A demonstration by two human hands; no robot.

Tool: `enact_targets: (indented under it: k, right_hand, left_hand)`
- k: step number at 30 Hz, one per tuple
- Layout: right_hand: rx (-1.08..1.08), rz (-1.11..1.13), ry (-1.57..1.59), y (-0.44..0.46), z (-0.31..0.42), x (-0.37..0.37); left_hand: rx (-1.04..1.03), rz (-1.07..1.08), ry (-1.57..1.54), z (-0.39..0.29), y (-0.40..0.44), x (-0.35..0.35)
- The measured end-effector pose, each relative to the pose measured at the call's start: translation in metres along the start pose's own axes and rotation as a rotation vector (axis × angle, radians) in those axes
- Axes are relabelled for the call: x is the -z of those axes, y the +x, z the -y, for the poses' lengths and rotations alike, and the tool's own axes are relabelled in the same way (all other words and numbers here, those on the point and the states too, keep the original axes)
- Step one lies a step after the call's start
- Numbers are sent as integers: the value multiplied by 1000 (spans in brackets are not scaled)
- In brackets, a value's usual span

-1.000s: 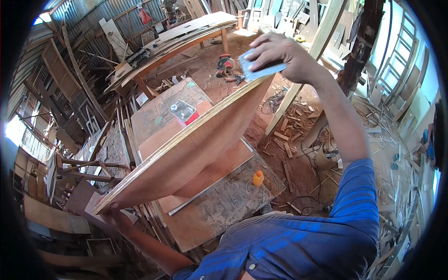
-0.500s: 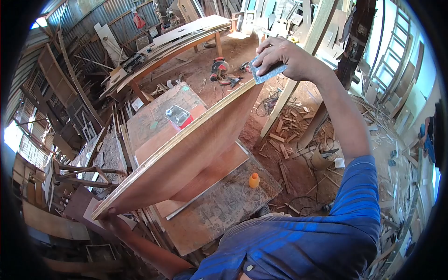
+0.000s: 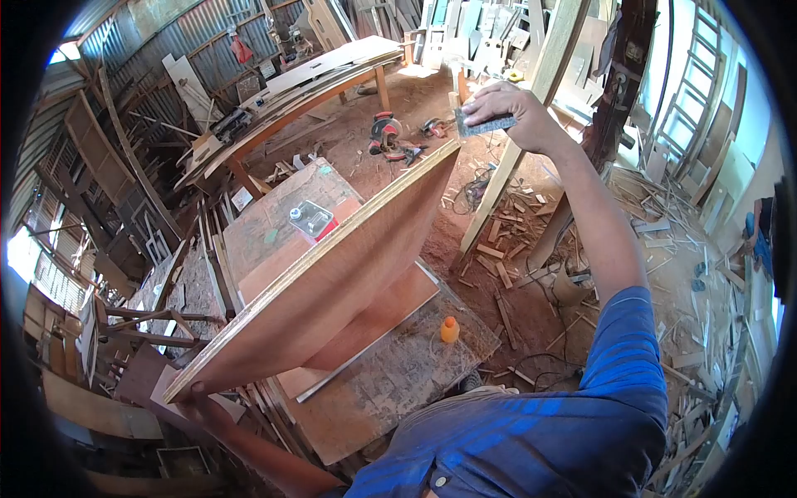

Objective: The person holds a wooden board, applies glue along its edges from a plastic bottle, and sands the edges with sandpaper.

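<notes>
A reddish-brown plywood panel (image 3: 332,282) stands tilted on edge, its pale layered edge running from lower left to upper right. At its lower left end my left hand (image 3: 199,401) grips it, the thumb on the near face and the other fingers mostly hidden. My right hand (image 3: 510,112) is raised past the panel's upper right end, closed on a grey-blue sanding block (image 3: 488,125). The block is held a little above the panel's corner, apart from it. Beneath the panel is a worn work table (image 3: 390,373) with another brown board (image 3: 357,332) on it.
An orange bottle (image 3: 449,329) stands on the table's near side, and a clear-and-red container (image 3: 314,221) on the far side. A wooden post (image 3: 515,149) rises beyond my right hand. Red power tools (image 3: 387,137) and wood scraps (image 3: 506,249) lie on the floor. A long bench (image 3: 307,91) stands behind.
My right hand has lifted the sanding block off the panel's upper right end and tilted it flatter. The panel has shifted slightly; my left hand still grips its lower end.
</notes>
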State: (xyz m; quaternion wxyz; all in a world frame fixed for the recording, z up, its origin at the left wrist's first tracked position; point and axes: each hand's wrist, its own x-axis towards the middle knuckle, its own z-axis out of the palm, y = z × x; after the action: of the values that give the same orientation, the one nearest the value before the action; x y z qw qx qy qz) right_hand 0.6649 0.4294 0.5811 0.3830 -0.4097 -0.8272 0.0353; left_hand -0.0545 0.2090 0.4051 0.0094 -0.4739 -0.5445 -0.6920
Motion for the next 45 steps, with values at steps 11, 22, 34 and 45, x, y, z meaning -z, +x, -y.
enact_targets:
  k: [11,22,34,45]
  right_hand:
    - [152,122,-109,7,50,-4]
    - [10,-46,54,-21,18,-3]
    - [24,-428,-45,-43,29,-43]
    - [-39,-590,-392,-76,67,-112]
  left_hand:
    - [22,-16,-23,9,0,4]
    - [87,79,4,24,9,17]
    - [89,14,9,21,10,10]
    - [85,4,-58,14,11,-2]
